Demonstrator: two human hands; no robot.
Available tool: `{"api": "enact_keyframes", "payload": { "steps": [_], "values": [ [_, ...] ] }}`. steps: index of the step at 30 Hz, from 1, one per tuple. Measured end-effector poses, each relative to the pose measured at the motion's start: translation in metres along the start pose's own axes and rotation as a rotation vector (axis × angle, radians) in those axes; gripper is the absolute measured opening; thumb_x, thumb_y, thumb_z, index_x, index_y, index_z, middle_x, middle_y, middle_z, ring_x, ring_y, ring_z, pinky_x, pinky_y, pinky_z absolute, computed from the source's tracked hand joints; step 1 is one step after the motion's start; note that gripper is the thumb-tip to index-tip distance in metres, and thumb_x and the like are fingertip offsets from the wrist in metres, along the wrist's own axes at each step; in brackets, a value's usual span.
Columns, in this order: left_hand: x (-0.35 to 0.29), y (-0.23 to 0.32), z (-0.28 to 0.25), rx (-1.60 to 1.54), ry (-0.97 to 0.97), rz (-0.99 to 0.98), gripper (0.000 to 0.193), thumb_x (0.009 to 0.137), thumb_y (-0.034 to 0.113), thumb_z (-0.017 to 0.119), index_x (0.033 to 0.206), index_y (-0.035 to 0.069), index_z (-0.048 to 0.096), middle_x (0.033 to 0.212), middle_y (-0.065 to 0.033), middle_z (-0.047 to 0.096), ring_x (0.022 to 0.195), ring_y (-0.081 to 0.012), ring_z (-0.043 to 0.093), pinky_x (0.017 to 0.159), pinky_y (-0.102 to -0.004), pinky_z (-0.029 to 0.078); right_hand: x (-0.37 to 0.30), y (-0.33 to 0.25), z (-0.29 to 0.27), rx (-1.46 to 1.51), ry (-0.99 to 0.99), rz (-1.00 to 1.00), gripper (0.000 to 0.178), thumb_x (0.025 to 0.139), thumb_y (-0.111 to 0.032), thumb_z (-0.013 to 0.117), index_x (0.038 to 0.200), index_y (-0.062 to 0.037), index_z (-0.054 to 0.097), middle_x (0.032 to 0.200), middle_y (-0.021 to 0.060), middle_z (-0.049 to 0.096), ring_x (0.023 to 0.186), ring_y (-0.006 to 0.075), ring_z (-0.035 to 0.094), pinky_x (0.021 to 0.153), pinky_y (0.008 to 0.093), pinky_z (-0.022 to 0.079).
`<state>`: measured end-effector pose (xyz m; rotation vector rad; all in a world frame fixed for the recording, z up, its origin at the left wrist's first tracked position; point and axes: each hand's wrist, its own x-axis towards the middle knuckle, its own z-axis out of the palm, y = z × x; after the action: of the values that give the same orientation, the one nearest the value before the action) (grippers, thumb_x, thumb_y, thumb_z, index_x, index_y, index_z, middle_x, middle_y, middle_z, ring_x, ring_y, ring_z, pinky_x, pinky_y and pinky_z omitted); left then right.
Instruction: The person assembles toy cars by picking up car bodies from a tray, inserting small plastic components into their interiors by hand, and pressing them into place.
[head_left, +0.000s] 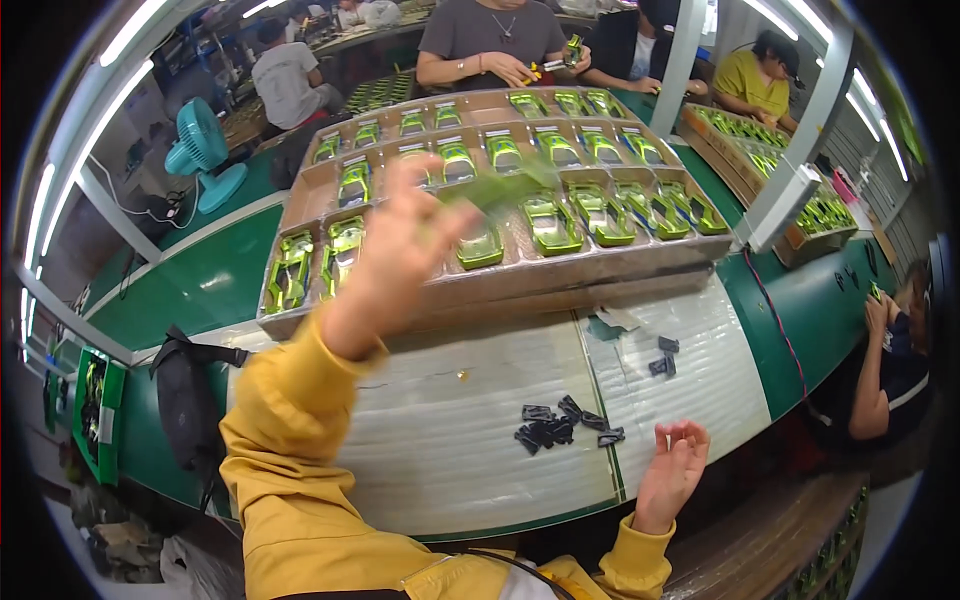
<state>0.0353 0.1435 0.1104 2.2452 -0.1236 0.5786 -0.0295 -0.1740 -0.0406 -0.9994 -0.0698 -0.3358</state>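
At the left, the shallow brown cardboard tray (560, 287) holds rows of lime-green plastic frames (550, 222) in divided pockets; some sit behind the raised arm and cannot be made out. In front of them the left grip (390, 258), a bare hand in a mustard-yellow sleeve, appears closed, thumb against fingers, on a blurred lime-green flat piece (505, 188) above the tray. Smearing hides its outline and exact finger contact. It is probably light, fairly stiff and slick if moulded plastic like the frames; its long edges would likely offer the surest hold, as thin parts might bend or scuff. Farther right, a loose heap of small black moulded parts (550, 428) lies on the white foam sheet (430, 430) covering the table (190, 285); overlap hides their number. Rightmost, the right grip (672, 478) has its fingers loosely curled, apart from those parts; nothing shows in it, though the palm is partly hidden.
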Motion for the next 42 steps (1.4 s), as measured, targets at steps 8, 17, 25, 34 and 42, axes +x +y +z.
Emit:
{"api": "enact_keyframes", "payload": {
  "steps": [8, 17, 25, 34, 42],
  "values": [
    [0.058, -0.175, -0.115, 0.957, 0.238, -0.617, 0.057, 0.080, 0.043, 0.048, 0.113, -0.001, 0.031, 0.091, -0.0295, 0.057, 0.088, -0.0427, 0.056, 0.076, -0.0481, 0.044, 0.001, 0.002, 0.012, -0.088, 0.002, 0.032, 0.012, 0.085, -0.005, 0.046, 0.097, -0.0060, 0.048, 0.086, 0.0021, 0.048, 0.080, 0.0108, 0.046, 0.083, 0.0309, 0.041],
    [0.106, -0.171, -0.065, 0.982, -0.014, -0.439, 0.062, 0.069, 0.045, 0.063, 0.108, 0.000, 0.043, 0.100, -0.0192, 0.058, 0.093, -0.0313, 0.057, 0.077, -0.0391, 0.046, -0.001, 0.003, 0.012, -0.169, 0.032, -0.011, 0.012, 0.086, -0.004, 0.045, 0.097, -0.0060, 0.049, 0.084, 0.0019, 0.048, 0.077, 0.0104, 0.047, 0.081, 0.0299, 0.041],
    [0.126, -0.183, -0.046, 0.754, 0.170, -0.599, 0.079, 0.057, 0.019, 0.074, 0.116, -0.006, 0.027, 0.104, -0.0238, 0.055, 0.098, -0.0352, 0.054, 0.085, -0.0370, 0.043, 0.002, 0.002, 0.011, -0.111, 0.111, -0.043, 0.012, 0.084, -0.001, 0.045, 0.095, -0.0027, 0.049, 0.082, 0.0037, 0.049, 0.076, 0.0119, 0.047, 0.082, 0.0326, 0.042],
    [0.038, -0.014, -0.008, -0.451, 0.057, 0.100, 0.062, 0.065, 0.004, 0.068, 0.119, -0.003, 0.037, 0.100, -0.0114, 0.054, 0.087, -0.0146, 0.054, 0.073, -0.0257, 0.046, -0.021, -0.001, 0.034, 0.111, -0.312, 0.216, 0.043, 0.082, -0.027, 0.056, 0.111, 0.0020, 0.045, 0.108, 0.0153, 0.052, 0.098, 0.0249, 0.053, 0.090, 0.0395, 0.040],
    [-0.112, 0.053, 0.149, -0.934, -0.392, 0.226, 0.069, 0.054, 0.011, 0.079, 0.109, 0.005, 0.037, 0.112, -0.0125, 0.045, 0.101, -0.0212, 0.047, 0.086, -0.0342, 0.040, -0.059, -0.007, 0.050, 0.549, -0.232, 0.367, 0.073, 0.072, -0.025, 0.068, 0.130, -0.0047, 0.028, 0.133, 0.0096, 0.031, 0.121, 0.0226, 0.033, 0.098, 0.0360, 0.031]
  ]
}}
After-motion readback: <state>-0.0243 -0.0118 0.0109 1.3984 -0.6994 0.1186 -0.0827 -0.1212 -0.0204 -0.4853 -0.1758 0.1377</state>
